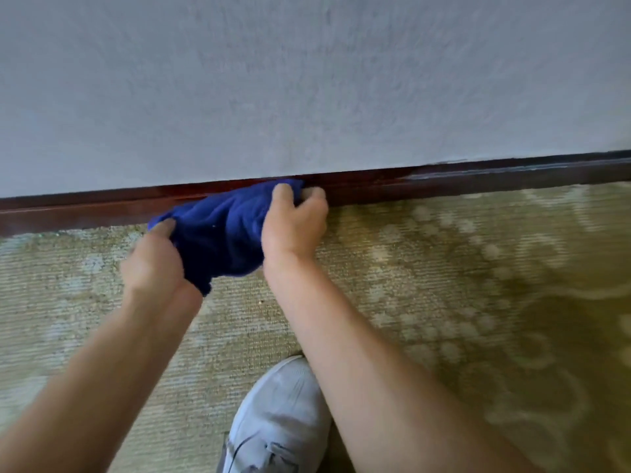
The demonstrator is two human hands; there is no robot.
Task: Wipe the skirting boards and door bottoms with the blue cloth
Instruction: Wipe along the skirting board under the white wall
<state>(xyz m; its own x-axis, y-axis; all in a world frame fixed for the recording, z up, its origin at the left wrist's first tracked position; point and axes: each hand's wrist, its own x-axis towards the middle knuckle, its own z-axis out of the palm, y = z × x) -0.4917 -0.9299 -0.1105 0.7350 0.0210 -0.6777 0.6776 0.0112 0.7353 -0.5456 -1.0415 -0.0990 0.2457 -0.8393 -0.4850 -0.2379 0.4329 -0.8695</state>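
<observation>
A dark red-brown skirting board [85, 208] runs along the foot of a pale textured wall [307, 80], sloping up to the right. The blue cloth [222, 233] is bunched against the board at mid-frame. My left hand [153, 264] grips the cloth's lower left end. My right hand [293, 223] holds its upper right end, fingers curled over it and pressed to the board. The part of the board behind the cloth is hidden.
A green-beige patterned carpet [444, 285] covers the floor up to the board. My grey sneaker [276, 421] stands on it at bottom centre, beside my right forearm. The board's right stretch [512, 172] shows pale streaks.
</observation>
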